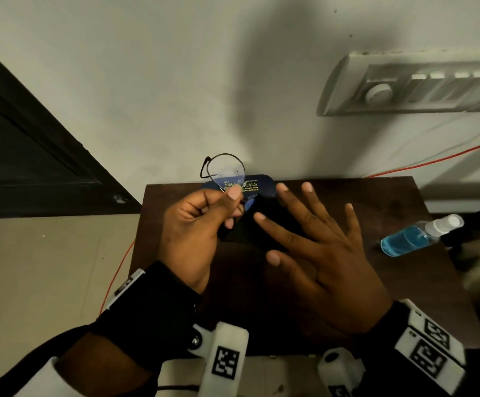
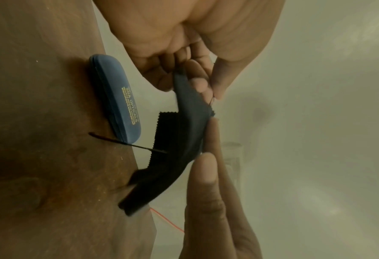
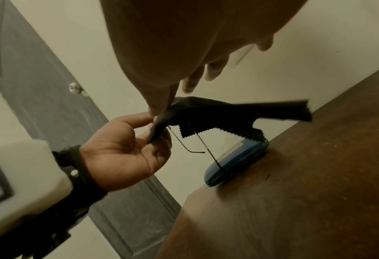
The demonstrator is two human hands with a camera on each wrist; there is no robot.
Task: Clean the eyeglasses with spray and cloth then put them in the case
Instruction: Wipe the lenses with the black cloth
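Note:
My left hand (image 1: 231, 203) pinches the thin black-framed eyeglasses (image 1: 225, 170) between thumb and fingers, lens raised above the table's far edge. The same hand grips a corner of the black cloth (image 2: 184, 140), which hangs out over the table; the glasses' temples (image 3: 206, 145) dangle below it. My right hand (image 1: 299, 224) is open with its fingers spread straight, lying over the cloth (image 1: 264, 224); one of its fingertips (image 3: 159, 108) touches the cloth. The shut blue case (image 1: 258, 181) lies behind both hands near the wall. A spray bottle (image 1: 416, 236) of blue liquid lies at the table's right.
The small dark wooden table (image 1: 376, 282) stands against a pale wall. A switch panel (image 1: 413, 87) is mounted on the wall at the upper right, and a red cable (image 1: 433, 161) runs below it. A dark door (image 1: 32, 153) is at the left.

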